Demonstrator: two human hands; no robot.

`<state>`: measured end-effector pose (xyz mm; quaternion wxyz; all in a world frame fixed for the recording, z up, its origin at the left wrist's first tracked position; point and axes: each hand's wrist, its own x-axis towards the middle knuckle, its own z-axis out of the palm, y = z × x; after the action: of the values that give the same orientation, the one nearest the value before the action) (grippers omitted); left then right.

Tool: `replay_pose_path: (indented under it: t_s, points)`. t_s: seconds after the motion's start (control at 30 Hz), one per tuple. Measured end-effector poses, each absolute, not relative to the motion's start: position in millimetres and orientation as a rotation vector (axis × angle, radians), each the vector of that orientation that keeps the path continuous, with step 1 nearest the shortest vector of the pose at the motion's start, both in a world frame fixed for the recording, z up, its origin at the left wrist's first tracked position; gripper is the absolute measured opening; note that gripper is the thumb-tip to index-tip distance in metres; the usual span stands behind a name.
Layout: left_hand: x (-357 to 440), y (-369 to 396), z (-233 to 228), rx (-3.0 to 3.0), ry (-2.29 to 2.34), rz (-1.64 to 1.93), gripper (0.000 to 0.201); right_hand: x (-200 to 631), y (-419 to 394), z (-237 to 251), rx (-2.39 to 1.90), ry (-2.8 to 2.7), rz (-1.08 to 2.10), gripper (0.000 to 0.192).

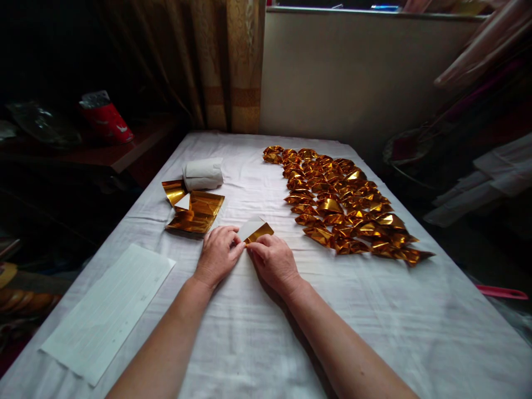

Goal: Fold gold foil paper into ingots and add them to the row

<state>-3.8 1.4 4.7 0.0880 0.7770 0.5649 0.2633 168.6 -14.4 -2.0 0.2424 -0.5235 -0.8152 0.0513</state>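
Picture a clock with the two hands in the middle and 12 at the far end of the table. Both hands are in narrow pinches, nothing wide here: the right hand (274, 257) has thumb and index fingertip closed on the near corner of a small gold foil paper (261, 231), and the left hand (220, 252) has its thumb and curled fingers drawn in on that same paper's left edge, so the tips nearly meet. Can't see what the fingers are doing underneath. The paper itself sits right at 12, partly folded, white backing showing on one part and a shiny gold strip on the other. Just off the left fingers at 10 there's some loose gold foil sheets (203, 208) with a white triangle showing, and at 11 a white roll (203, 173) lies on its side behind them. Over at 2 you've got a big cluster of folded gold foil pieces (331, 206), puffy with pointed ends, packed in rough rows. A lined paper sheet (110, 313) lies flat at 8. It's all on a white tablecloth (353, 327). Further out: red container (108, 123) at 10, patterned curtain (243, 66) between 11 and 12, pale wall (353, 72) at 1.
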Motion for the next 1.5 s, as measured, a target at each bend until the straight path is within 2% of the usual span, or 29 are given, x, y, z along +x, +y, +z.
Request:
replay_pose_path:
  t_s: [0.43,0.87,1.2,1.3,1.4,1.5]
  points:
    - [-2.1,3.4,0.6,2.276,1.723,0.778,0.008,171.3,-21.9,12.4,-1.46,-2.379,0.028,0.022]
    - [-4.7,4.4,-0.2,2.255,1.693,0.787,0.006,196.8,-14.0,12.6,-1.347,-2.401,0.094,0.021]
    - [-7.9,5.2,-1.5,2.277,1.672,0.745,0.016,201.4,-10.9,-0.1,-1.261,-2.295,0.136,0.02]
    - [-5.5,2.1,1.3,2.289,1.681,0.744,0.015,204.4,-7.3,-5.0,-1.34,-2.147,0.14,0.022]
    - [-0.9,-2.0,5.7,2.317,1.689,0.765,0.004,206.5,-4.5,-5.4,-1.465,-2.064,0.144,0.028]
    - [4.8,-4.3,9.8,2.365,1.666,0.768,0.01,206.6,-3.3,-3.5,-1.531,-2.06,0.17,0.028]
